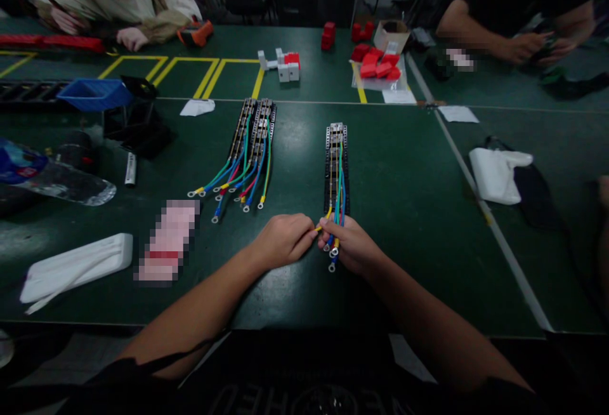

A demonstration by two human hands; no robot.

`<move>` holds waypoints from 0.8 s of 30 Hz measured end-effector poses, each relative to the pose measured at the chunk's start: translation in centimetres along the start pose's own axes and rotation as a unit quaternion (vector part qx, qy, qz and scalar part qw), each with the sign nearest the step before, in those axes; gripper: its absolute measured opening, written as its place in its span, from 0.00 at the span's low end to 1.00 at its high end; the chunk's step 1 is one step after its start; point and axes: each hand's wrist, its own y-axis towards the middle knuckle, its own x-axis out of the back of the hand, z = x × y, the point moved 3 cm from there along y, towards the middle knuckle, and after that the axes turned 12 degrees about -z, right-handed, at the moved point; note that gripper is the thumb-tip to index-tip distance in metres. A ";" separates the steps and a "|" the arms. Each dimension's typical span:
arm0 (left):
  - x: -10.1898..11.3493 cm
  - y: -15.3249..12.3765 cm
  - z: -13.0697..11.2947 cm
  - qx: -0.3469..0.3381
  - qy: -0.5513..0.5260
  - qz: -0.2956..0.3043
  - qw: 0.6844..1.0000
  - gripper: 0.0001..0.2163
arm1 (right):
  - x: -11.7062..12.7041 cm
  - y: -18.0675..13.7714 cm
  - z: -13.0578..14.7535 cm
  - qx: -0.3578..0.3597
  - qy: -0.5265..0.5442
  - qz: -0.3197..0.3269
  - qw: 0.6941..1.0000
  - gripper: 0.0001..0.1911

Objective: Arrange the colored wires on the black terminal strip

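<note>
In front of me a black terminal strip [337, 167] with metal contacts lies lengthwise on the green table. Green, blue, red and yellow wires run down it to ring terminals [332, 267]. My left hand [289, 237] is closed, its fingertips pinching the end of the yellow wire [318, 229]. Around the lower part of the wire bundle my right hand [354, 242] is closed, with several ring terminals sticking out below its fingers. Two similar wired strips [252, 129] lie side by side further left, their wires fanned toward me.
At left are a white power bank [78, 267], a plastic bottle [61, 177], a marker [130, 169] and a blue bin [98, 93]. Red parts [378, 63] lie at the back. A white object [497, 174] sits right. Two people's hands [133, 39] work across the table.
</note>
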 end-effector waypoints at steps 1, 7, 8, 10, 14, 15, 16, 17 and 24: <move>0.0 0.0 0.0 -0.001 0.002 0.001 1.000 0.11 | 0.0 0.0 0.0 0.000 0.001 0.000 1.000 0.15; 0.2 0.2 -0.2 0.002 0.016 0.019 1.000 0.13 | -0.2 -0.1 0.3 0.000 0.006 -0.003 1.000 0.15; 0.3 0.3 -0.3 0.004 0.015 0.022 1.000 0.13 | -0.2 -0.1 0.3 0.001 0.009 -0.005 1.000 0.15; 0.6 0.5 -0.5 0.011 0.011 0.030 0.999 0.12 | -0.2 -0.1 0.2 0.001 0.014 -0.010 1.000 0.15; 1.1 1.1 -1.1 0.024 0.018 0.065 0.997 0.10 | -0.1 0.0 0.1 0.006 0.018 -0.013 1.000 0.14; 1.3 1.2 -1.3 0.025 0.025 0.072 0.997 0.10 | -0.1 0.0 0.1 0.008 0.017 -0.012 1.000 0.14; 1.4 1.3 -1.4 0.026 0.034 0.077 0.996 0.09 | -0.1 0.0 0.1 0.009 0.017 -0.011 1.000 0.14; 1.6 1.4 -1.6 0.030 0.044 0.083 0.995 0.09 | -0.1 0.0 0.1 0.009 0.018 -0.009 1.000 0.14; 2.2 1.8 -2.5 0.070 0.092 0.122 0.986 0.08 | -0.1 0.1 0.1 0.025 0.012 0.006 1.000 0.15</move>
